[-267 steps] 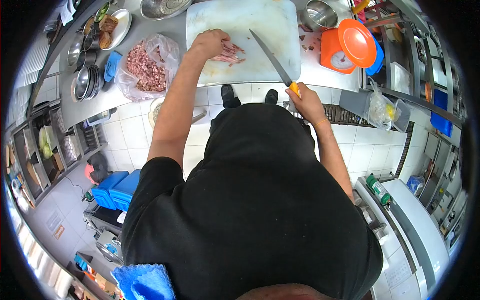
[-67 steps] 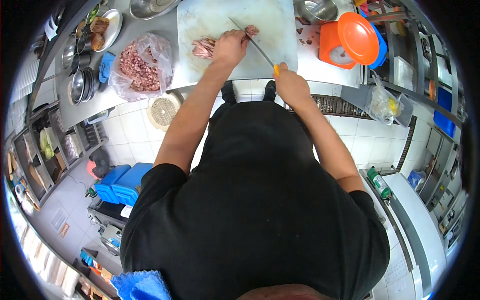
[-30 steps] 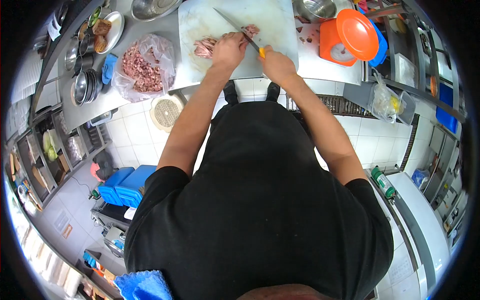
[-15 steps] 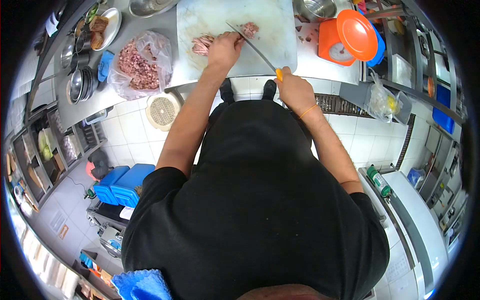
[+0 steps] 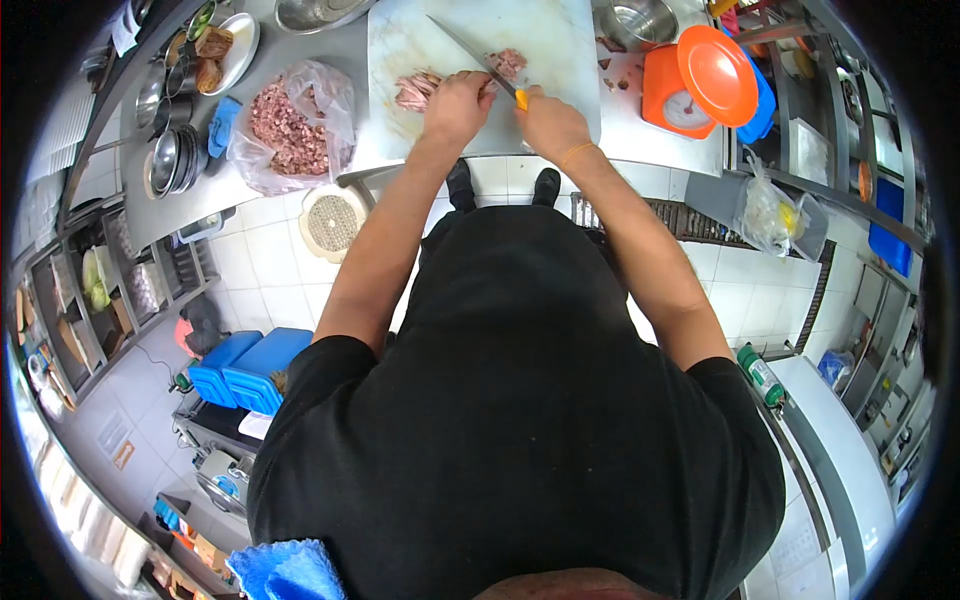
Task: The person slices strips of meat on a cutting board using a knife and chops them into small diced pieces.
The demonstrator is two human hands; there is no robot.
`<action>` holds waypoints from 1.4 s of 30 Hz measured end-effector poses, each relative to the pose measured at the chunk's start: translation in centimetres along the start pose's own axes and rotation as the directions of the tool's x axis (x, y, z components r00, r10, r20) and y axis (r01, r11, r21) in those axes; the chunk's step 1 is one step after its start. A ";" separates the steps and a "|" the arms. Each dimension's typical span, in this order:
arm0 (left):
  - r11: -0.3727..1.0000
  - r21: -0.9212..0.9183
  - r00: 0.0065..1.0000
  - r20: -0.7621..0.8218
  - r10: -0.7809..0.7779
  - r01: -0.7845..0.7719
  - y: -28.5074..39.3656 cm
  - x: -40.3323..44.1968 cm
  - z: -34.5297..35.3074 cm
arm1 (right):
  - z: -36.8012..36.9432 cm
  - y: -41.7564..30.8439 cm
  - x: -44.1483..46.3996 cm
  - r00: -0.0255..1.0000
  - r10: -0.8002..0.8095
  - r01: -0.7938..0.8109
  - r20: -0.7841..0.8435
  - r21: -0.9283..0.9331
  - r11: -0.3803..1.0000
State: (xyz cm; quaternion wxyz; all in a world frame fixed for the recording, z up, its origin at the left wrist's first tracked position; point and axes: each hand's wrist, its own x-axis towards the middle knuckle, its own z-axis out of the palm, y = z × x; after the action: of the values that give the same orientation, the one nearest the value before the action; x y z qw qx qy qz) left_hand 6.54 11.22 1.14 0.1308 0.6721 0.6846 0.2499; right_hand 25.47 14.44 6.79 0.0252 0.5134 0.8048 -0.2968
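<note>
A knife with a yellow handle (image 5: 521,99) is gripped in my right hand (image 5: 553,124); its long blade (image 5: 462,44) points forward and left over the white cutting board (image 5: 400,140). My left hand (image 5: 458,107) presses down on strips of raw meat (image 5: 416,91), fingers curled close beside the blade. Part of the meat is hidden under that hand. A small heap of chopped meat (image 5: 507,64) lies on the board on the far side of the blade, to the right.
Left of the board stands a plastic bag of diced meat (image 5: 285,135), with stacked metal bowls (image 5: 174,160) and a white plate (image 5: 240,52) beyond. To the right are an orange scale (image 5: 672,100) with an orange pan (image 5: 717,75) and a metal bowl (image 5: 638,22).
My right hand has pushed the knife forward and left, so its handle is now nearer my left hand. The left hand stays on the meat. The whole view has shifted slightly.
</note>
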 end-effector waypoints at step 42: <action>0.976 0.218 0.999 0.005 -0.033 0.031 0.4 -0.6 -1.2 | -1.0 1.7 -8.8 0.998 0.011 -0.008 0.066 -0.048 0.999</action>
State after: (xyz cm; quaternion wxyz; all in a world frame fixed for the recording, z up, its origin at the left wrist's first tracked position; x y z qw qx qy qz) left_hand 6.27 10.37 2.29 0.0636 0.6723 0.7181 0.1683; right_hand 31.28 8.31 9.91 0.0655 0.5065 0.8078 -0.2943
